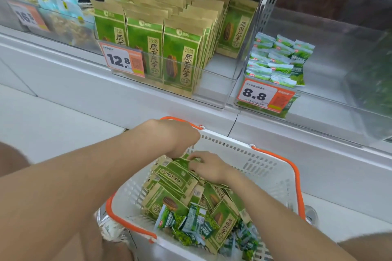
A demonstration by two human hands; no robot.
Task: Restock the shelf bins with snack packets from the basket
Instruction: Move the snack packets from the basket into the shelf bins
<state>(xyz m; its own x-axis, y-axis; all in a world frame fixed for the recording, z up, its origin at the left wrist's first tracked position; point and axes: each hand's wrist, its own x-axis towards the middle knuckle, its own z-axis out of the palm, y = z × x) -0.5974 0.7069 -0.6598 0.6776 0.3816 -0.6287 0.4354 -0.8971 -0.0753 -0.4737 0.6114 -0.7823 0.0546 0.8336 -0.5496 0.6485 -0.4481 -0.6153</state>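
Observation:
A white basket (261, 161) with orange handles sits low in front of me, full of green-and-kraft seed packets (176, 176) and small green snack packets (191, 222). Both hands are inside it at the far side. My left hand (180, 137) reaches down with curled fingers onto the top of a bundle of seed packets. My right hand (209, 165) grips the same bundle from the right. Above, a clear shelf bin (214, 82) holds upright rows of the same seed packets (180, 57). The neighbouring bin (331, 99) holds small green packets (277, 59).
Price tags reading 12.8 (123, 61) and 8.8 (257, 94) hang on the bin fronts. A third bin (55, 17) at the left holds pale blue packets. A white shelf ledge (106, 91) runs below the bins. The right half of the 8.8 bin holds no packets.

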